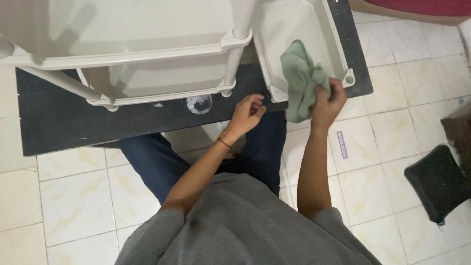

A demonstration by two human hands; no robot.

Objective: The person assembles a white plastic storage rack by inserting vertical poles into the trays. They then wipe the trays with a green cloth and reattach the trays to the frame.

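Head view, looking straight down: the right hand [329, 98] is closed around a crumpled pale green cloth [300, 81], gripping its lower right part while the rest of the cloth drapes over the near rim and into a loose cream-white rectangular plastic tray [333, 44]. That tray lies on the right end of a dark, flat-topped table [59, 122], its near right corner socket just beside the hand. The left hand [248, 112] holds nothing; its fingers are loosely curled and it hovers at the table's near edge, just left of the tray's near left corner, with a thin dark band on the wrist. To the left stands a cream-white plastic shelf rack [147, 49] with stacked trays joined by round posts, occupying most of the table. A whitish circular smear [199, 104] marks the tabletop between the rack and the left hand. The person wears a grey shirt and dark blue trousers. Pale floor tiles [73, 196] surround the table; a black cushioned stool [436, 181] stands well apart at the right.
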